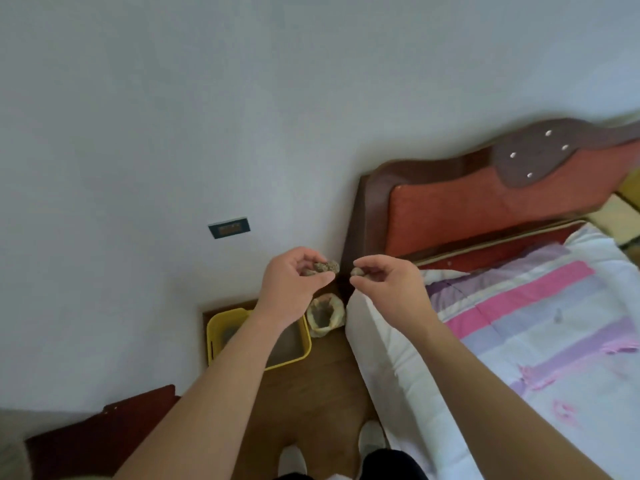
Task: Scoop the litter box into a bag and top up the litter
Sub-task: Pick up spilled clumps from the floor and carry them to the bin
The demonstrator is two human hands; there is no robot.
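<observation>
Two hands are raised at the centre of the frame, and I see each one pinching something. My left hand [294,277] has its fingers [304,258] curled around a brownish, grainy clump [323,266]. My right hand [388,277] grasps a smaller clump [356,271] between thumb and fingertips; the two clumps sit just apart.

Below them, lower centre-left of the frame, the yellow litter box [221,327] rests on the wooden floor [325,386] against the white wall [138,133], with grey litter [285,346] inside; my left forearm crosses over it. Just to its right stands an open pale bag [325,317] with greyish-brown contents, tucked between the box and the bed [519,323], which fills the right of the frame. Whether that bag holds waste or fresh litter, I cannot tell.
</observation>
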